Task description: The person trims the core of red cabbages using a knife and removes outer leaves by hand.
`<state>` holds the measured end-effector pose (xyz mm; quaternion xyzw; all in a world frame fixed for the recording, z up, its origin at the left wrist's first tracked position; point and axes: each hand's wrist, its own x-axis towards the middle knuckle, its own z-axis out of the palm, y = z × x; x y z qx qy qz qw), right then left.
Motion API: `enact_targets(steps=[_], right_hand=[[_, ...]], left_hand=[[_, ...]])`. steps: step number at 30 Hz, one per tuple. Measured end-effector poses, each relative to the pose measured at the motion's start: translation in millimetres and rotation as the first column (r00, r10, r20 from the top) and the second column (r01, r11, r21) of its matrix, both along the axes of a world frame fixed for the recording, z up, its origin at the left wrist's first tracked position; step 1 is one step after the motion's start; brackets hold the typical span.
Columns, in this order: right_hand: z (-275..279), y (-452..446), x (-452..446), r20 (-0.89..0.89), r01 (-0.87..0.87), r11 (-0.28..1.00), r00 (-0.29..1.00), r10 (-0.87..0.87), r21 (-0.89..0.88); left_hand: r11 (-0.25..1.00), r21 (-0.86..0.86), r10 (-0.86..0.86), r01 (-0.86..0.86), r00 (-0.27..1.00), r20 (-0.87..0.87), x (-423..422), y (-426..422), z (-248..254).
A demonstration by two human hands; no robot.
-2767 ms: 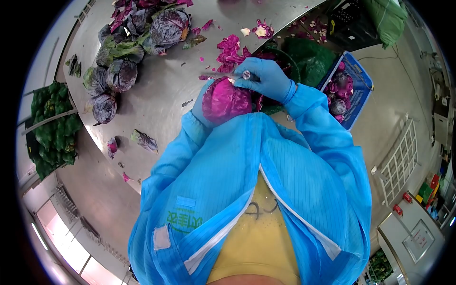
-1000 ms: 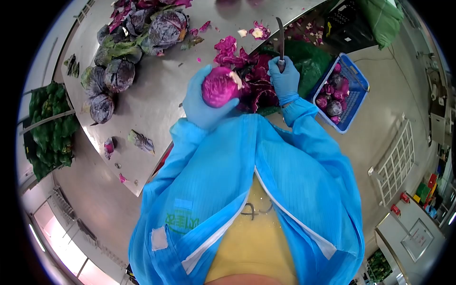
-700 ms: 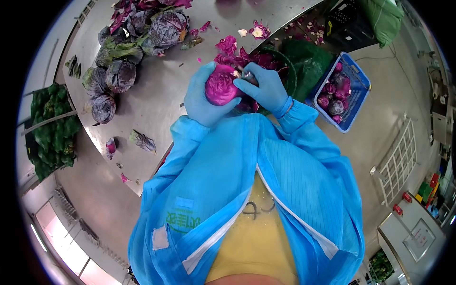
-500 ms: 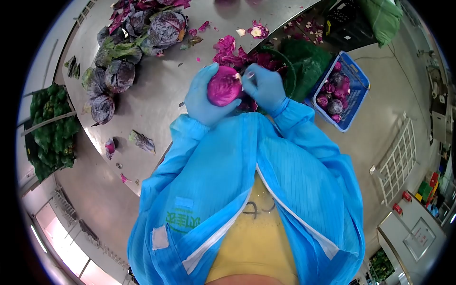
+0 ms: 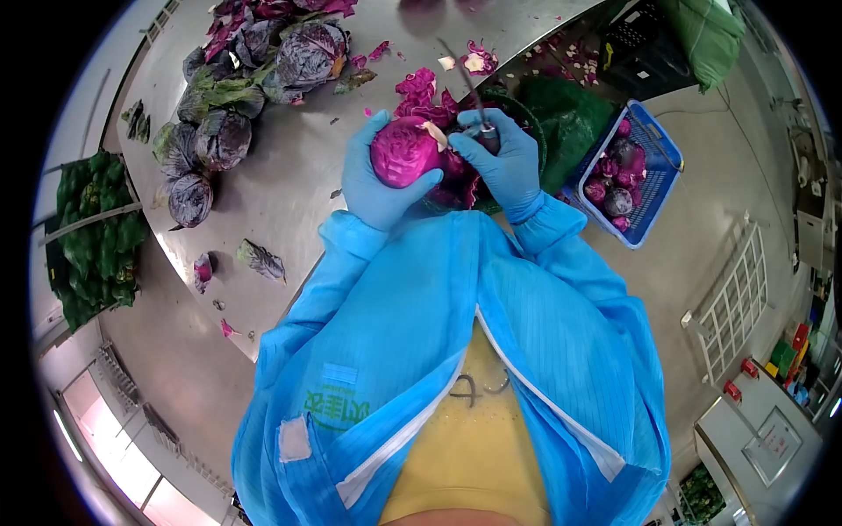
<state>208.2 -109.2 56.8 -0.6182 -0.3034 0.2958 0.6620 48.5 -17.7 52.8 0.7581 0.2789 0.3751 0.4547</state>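
Note:
A peeled red cabbage (image 5: 402, 152) rests in my left hand (image 5: 375, 188), whose gloved fingers wrap round its left side and underside. Its pale cut stem end (image 5: 434, 137) faces right. My right hand (image 5: 509, 162), also in a blue glove, grips the dark handle of a knife (image 5: 474, 91). The thin blade points up and away from me, apart from the cabbage. My right thumb is close to the stem end; I cannot tell if it touches. Loose purple leaves (image 5: 421, 96) lie just beyond the cabbage.
Unpeeled red cabbages (image 5: 307, 54) are heaped on the metal table (image 5: 289, 162) at the far left. Right of my hands stand a green mesh bag (image 5: 561, 110) and a blue crate (image 5: 653, 197) of peeled cabbages. Behind are a black crate (image 5: 636, 53) and leaf scraps on the floor.
The knife has swung up into view, its blade now pointing away from me. The cabbage has moved slightly left and turned, with its stem end now facing up and right.

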Motion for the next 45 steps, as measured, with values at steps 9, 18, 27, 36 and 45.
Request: enact_targets(steps=[9, 18, 27, 36, 45], right_hand=[[18, 3, 14, 0.684, -0.22, 0.945, 0.652, 0.328, -0.243], [-19, 10, 23, 0.074, 0.104, 0.992, 0.992, -0.098, -0.072], [-3, 4, -10, -0.312, -0.192, 0.978, 0.937, 0.159, -0.078], [-2, 5, -11, -0.226, -0.33, 0.944, 0.918, 0.324, 0.012], [9, 0, -17, 0.419, -0.051, 0.998, 0.907, 0.035, 0.027]], left_hand=[[0.958, 0.284, 0.028, 0.044, 0.97, -0.242, 0, -5, 19], [0.988, -0.153, 0.024, -0.021, 1.0, 0.016, -8, -4, 3], [0.3, -0.912, 0.127, 0.28, 0.936, 0.329, 2, 7, 10], [0.303, -0.935, 0.214, 0.182, 0.943, 0.253, -1, 1, 13], [0.477, -0.874, 0.324, 0.094, 0.906, 0.274, 5, -8, 7]])
